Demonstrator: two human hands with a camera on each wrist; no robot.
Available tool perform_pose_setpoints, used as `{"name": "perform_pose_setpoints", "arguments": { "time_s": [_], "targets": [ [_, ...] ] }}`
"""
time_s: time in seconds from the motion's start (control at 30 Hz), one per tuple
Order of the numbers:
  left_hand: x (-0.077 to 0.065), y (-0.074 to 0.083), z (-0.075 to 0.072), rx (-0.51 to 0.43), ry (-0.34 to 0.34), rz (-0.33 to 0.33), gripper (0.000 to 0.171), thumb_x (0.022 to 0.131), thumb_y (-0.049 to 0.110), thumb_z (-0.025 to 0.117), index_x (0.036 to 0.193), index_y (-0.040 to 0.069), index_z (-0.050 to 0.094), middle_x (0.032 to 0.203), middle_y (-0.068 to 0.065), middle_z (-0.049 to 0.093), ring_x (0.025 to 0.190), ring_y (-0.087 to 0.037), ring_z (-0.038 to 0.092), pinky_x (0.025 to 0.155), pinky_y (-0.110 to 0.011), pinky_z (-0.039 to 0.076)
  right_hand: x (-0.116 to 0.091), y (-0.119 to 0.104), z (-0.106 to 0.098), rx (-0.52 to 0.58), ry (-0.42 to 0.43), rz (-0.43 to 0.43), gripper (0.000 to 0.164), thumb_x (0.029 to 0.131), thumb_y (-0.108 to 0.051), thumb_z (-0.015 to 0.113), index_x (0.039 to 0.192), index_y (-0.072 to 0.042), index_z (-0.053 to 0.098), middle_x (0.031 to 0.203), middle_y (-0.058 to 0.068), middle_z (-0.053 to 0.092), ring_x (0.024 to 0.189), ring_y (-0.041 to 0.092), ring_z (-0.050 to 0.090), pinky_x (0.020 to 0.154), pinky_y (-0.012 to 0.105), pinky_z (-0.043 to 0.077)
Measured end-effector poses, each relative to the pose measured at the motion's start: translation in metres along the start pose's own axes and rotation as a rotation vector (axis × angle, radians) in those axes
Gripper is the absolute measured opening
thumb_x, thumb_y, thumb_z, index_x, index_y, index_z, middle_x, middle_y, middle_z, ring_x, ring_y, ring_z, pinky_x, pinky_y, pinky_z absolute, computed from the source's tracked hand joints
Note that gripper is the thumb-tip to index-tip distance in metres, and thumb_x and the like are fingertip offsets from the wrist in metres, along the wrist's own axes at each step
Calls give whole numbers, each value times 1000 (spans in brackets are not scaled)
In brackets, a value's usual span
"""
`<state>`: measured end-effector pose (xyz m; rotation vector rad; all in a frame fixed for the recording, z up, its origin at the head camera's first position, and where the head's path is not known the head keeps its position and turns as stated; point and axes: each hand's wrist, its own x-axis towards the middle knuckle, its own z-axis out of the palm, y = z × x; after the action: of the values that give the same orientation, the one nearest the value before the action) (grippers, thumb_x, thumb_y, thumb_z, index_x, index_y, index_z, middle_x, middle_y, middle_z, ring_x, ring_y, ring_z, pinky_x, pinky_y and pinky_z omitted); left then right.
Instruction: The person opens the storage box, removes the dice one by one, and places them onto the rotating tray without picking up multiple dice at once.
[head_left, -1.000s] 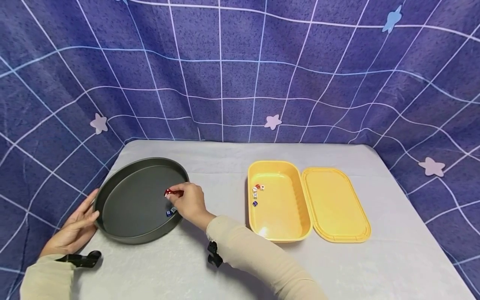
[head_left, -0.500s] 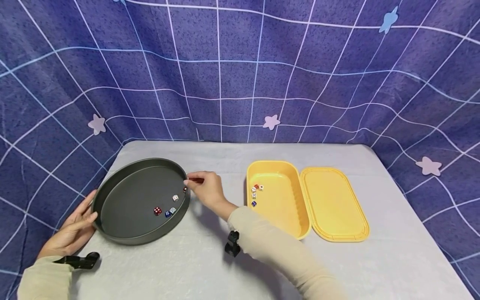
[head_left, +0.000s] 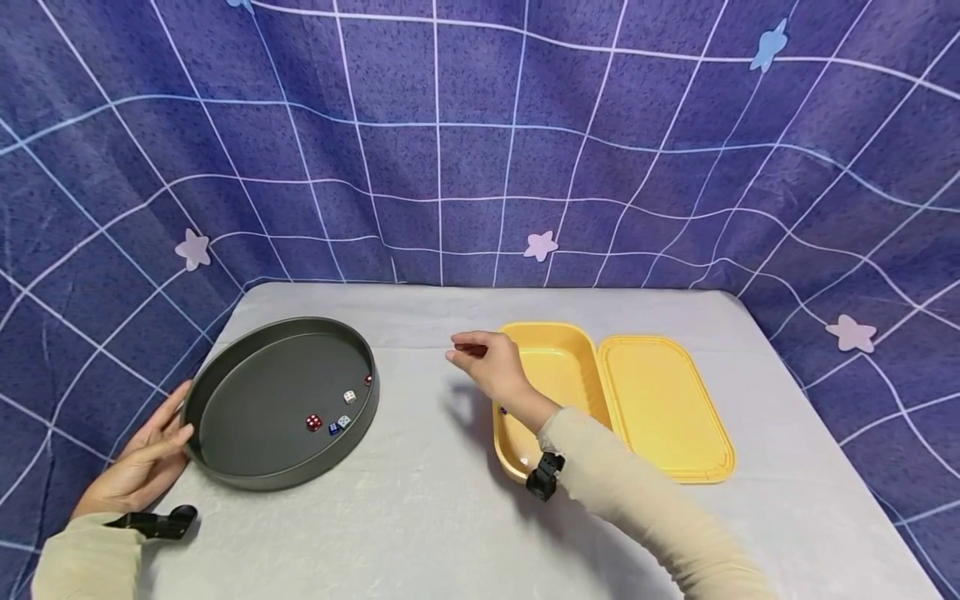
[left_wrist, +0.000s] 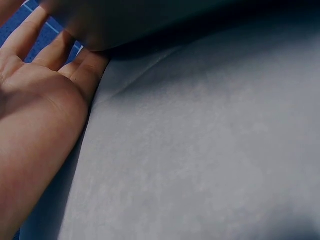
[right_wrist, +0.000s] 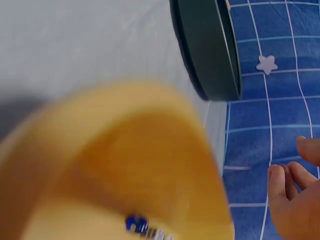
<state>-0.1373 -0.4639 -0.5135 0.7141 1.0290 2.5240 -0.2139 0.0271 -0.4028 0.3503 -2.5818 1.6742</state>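
Observation:
A round dark grey baking pan [head_left: 277, 404] lies on the left of the table. My left hand [head_left: 142, 454] holds its left side, thumb by the rim and fingers against the outer wall; in the left wrist view those fingers [left_wrist: 92, 65] touch the pan's edge. Several dice are in the pan's right part: a red die [head_left: 313, 422], a blue die [head_left: 334, 429], a pale die [head_left: 344, 422], a white die [head_left: 349, 397] and a small red one by the wall. My right hand [head_left: 491, 362] hovers over the left rim of a yellow box [head_left: 558, 375], thumb and fingers apart, holding nothing.
Inside the yellow box a blue die [right_wrist: 136, 223] and a white die show; my right hand hides part of the interior. A yellow lid [head_left: 667, 408] lies flat against the box's right side. A purple curtain [head_left: 472, 150] hangs behind the white-covered table.
My right hand has let go of red and white dice in the pan, then moved right to the box. My left hand stays at the pan.

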Motion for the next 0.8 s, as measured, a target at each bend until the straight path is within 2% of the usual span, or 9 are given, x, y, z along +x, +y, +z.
{"name": "perform_pose_setpoints", "arguments": {
  "time_s": [0.13,0.27,0.47,0.8],
  "targets": [
    [-2,1,-1,-22,-12,8,73,96,-16,11,150,22,-20,159,6,22,141,-7,26,109,-27,33,-5,8,-14,-4,3,30,25,83,-11,75,106,-3,73,96,10,73,87,20,68,75,25,54],
    [-1,1,-3,5,-2,11,72,96,-15,11,150,21,-21,159,6,22,141,-8,27,109,-28,34,-11,17,-27,-2,22,66,23,83,-9,74,105,-3,73,95,10,73,85,19,67,74,25,54],
    [0,0,-3,-11,-5,7,72,96,-15,11,150,21,-21,158,6,22,141,-7,27,108,-27,34,-19,35,-45,-10,38,99,22,81,-5,74,103,2,72,92,13,72,82,21,67,73,25,53],
    [2,-1,-1,-22,-8,1,73,96,-15,11,150,22,-20,158,7,23,141,-6,27,108,-26,33,-31,62,-55,-98,-36,159,18,80,-2,74,97,5,72,88,16,72,75,16,67,67,21,52]
  ]
}}
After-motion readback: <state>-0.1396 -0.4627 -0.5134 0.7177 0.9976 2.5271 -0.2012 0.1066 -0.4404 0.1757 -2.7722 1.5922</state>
